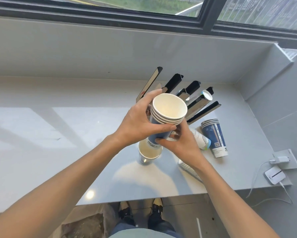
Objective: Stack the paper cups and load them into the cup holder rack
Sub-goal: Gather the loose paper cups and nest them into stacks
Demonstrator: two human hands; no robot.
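Both hands, left [135,121] and right [182,143], grip the cup stack [163,121], tilted, mouths facing up toward camera.

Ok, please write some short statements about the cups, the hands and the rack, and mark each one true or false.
1. Both hands hold one stack of cups. True.
2. The held stack has its open end toward the camera. True.
3. The rack has no cup in it. False: a cup rim shows in one slot.
4. A blue stack lies on the counter, right of the hands. True.
5. The left hand rests flat on the counter. False: it grips the held stack.
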